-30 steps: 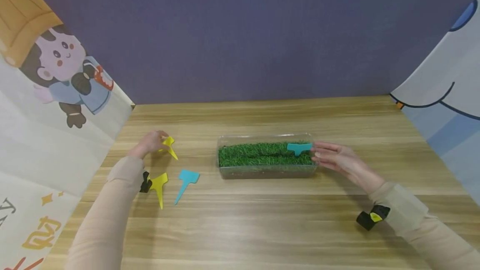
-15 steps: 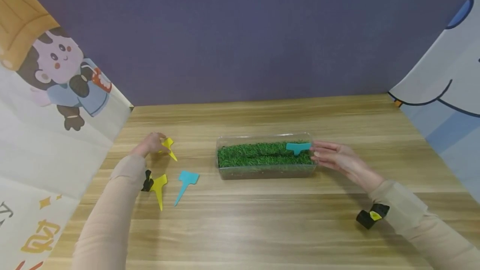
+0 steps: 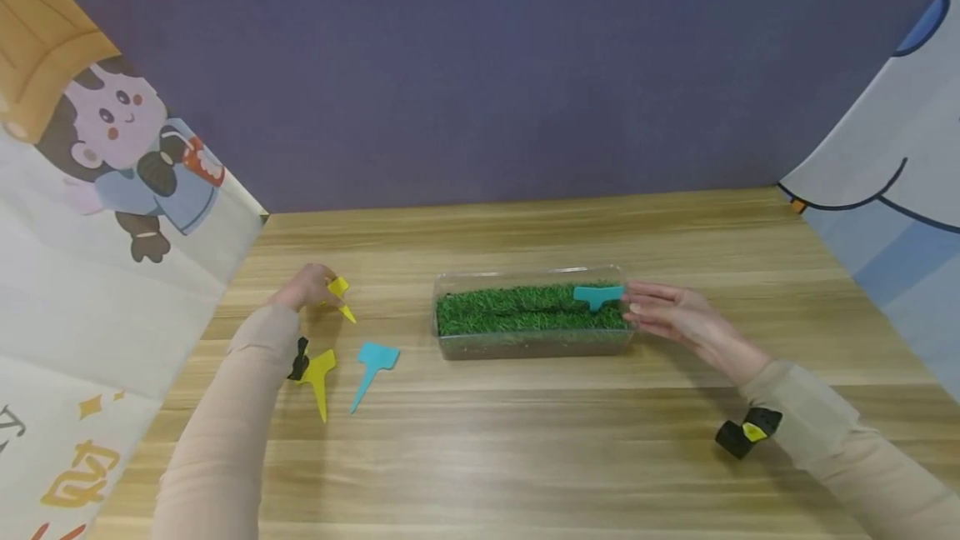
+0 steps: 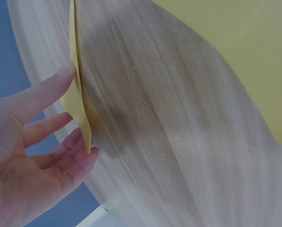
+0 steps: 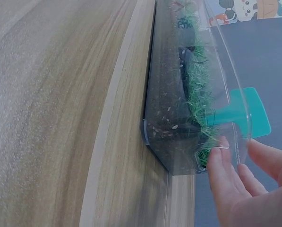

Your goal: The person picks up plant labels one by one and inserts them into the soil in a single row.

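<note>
My left hand (image 3: 303, 286) pinches a yellow T-shaped plant label (image 3: 340, 283) at the left of the table. In the left wrist view, the thumb lies on one side of that label (image 4: 78, 101) and the fingers on the other. A second yellow plant label (image 3: 319, 367) lies under the left wrist, with a blue one (image 3: 378, 356) beside it. My right hand (image 3: 678, 319) touches the right end of a clear planter box (image 3: 536, 344) with its fingers extended. Artificial grass (image 3: 510, 311) fills the box, and a teal plant label (image 3: 597, 296) stands upright in it near that hand.
The wooden table (image 3: 495, 457) runs back to a dark blue panel (image 3: 480, 73). Printed cartoon sheets (image 3: 67, 273) flank it on both sides. Each wrist carries a small black camera (image 3: 738, 437).
The left hand and its forearm have shifted slightly to the right, and the fingers cover a bit more of the yellow plant label. The right hand stays at the box end.
</note>
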### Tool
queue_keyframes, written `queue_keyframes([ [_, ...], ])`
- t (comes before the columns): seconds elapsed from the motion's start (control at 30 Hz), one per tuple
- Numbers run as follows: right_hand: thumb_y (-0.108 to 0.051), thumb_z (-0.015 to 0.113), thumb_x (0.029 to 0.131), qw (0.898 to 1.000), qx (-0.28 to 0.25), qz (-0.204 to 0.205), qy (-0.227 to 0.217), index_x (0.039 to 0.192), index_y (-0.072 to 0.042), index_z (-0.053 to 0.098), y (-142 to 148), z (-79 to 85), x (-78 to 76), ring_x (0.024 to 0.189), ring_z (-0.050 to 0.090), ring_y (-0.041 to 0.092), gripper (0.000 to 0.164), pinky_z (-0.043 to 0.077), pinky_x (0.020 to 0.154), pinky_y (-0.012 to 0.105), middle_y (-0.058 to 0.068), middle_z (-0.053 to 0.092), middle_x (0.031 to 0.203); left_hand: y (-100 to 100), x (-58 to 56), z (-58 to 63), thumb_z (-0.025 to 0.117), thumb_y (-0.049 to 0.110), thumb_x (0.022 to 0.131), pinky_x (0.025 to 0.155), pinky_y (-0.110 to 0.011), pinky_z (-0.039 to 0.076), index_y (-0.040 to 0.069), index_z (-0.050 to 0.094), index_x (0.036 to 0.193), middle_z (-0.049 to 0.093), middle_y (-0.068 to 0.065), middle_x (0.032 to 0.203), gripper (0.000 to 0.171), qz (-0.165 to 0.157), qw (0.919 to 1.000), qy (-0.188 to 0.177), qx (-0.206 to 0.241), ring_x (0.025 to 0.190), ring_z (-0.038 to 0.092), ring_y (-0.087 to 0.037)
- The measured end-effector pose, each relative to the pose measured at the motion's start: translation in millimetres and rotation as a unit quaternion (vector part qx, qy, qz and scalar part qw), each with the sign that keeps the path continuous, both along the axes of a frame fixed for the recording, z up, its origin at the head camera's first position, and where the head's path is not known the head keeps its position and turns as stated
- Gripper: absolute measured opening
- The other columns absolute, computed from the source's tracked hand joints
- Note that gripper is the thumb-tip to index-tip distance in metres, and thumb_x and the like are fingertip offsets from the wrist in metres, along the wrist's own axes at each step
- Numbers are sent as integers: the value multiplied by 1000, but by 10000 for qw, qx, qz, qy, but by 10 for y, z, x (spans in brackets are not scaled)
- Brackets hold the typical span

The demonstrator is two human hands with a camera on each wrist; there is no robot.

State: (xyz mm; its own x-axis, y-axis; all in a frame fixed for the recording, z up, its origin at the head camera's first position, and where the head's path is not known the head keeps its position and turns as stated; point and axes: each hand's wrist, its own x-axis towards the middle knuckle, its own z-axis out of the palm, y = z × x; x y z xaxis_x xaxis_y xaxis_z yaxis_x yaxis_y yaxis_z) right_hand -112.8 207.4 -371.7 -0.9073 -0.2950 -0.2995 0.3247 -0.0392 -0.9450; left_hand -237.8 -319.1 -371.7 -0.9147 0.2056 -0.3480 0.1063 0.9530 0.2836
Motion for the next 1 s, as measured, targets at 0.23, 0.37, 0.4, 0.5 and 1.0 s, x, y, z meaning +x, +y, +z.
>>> queue_keyframes([
  [0.23,-9,57,85,10000,-75,-56,-30,136,7,19,-1,9,-6,99,58,17,66,42,90,30,8,53,121,9,-28,3,69,14,73,93,-50,35,-19,43,115,45,-34,116,59,47,9999,-27,-134,107,41,-46],
  [0.37,-8,59,83,9997,-146,-140,-120,135,7,19,-10,10,-12,97,59,16,67,42,90,30,0,60,111,8,-43,-1,71,13,72,89,-48,39,-19,45,112,48,-33,110,57,34,9997,7,-226,101,45,-43],
  [0.4,-8,60,83,9996,-156,-163,-145,135,7,19,-11,8,-13,96,60,16,68,43,89,30,-2,61,108,9,-44,-2,71,13,72,87,-47,40,-19,46,111,49,-32,108,56,52,9997,7,-238,99,47,-42],
  [0.5,-7,60,82,9994,-182,-203,-192,135,7,19,-18,2,-20,95,60,15,69,43,89,29,-5,62,103,12,-44,-7,71,13,72,83,-45,42,-17,47,108,50,-29,103,52,124,9996,-15,-247,93,47,-38],
  [1.0,-7,60,83,9994,-193,-220,-179,135,7,19,-26,17,-1,96,60,16,68,43,89,30,-4,62,106,-29,10,-31,74,14,67,72,-39,44,-14,48,95,54,-21,85,47,60,9991,402,-73,75,49,-28],
])
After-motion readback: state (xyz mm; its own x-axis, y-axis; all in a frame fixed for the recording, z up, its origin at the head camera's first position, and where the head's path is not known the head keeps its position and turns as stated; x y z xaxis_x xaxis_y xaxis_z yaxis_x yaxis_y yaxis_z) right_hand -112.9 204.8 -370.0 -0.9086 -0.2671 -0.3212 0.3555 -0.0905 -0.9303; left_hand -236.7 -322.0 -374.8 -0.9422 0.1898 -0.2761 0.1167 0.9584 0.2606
